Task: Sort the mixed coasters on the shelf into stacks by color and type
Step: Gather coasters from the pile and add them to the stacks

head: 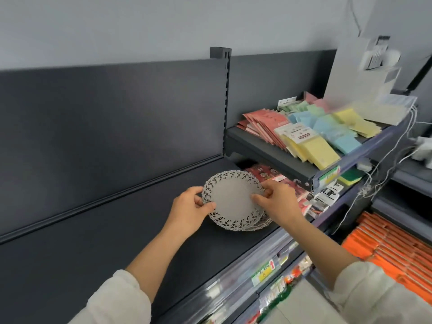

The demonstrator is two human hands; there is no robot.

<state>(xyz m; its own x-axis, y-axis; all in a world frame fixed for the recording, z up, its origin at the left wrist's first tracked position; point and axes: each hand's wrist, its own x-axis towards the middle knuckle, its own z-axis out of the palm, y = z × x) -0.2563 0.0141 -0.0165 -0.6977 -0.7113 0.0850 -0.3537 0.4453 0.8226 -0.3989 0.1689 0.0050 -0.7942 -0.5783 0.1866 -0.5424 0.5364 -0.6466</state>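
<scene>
A: How many coasters are showing?

B: One round grey lace-edged coaster (233,197) is sitting on top of a pile (258,226) of the same kind. Lace rims are peeking out beneath it at the lower right, at least two, though I cannot count them exactly.

A: And the hands?

B: Two. The left hand (189,208) is pinching the coaster's left rim, thumb on top and fingers curling under. The right hand (278,202) is pinching the right rim, thumb and forefinger closing on the lace.

A: Where is it all lying?

B: At the centre of the frame, on the dark lower shelf (105,242), near its front edge. A long stretch of shelf surface is showing to the left, with the dark back panel (117,113) rising behind. The right side is tighter: the upper shelf (252,146) is overhanging, and red patterned packs (264,171) are lying just beside the pile.

A: What is on that upper shelf?

B: Overlapping rows of red packs (264,125), yellow packs (313,150), blue packs (346,141) and, further back, green packs (301,107), too overlapped for counting.

A: Any writing?

B: White labels on the yellow packs and the price tags (263,275) along the shelf front are carrying print, but it is blurring past reading. Orange packs (392,249) are filling the lower right corner.
</scene>
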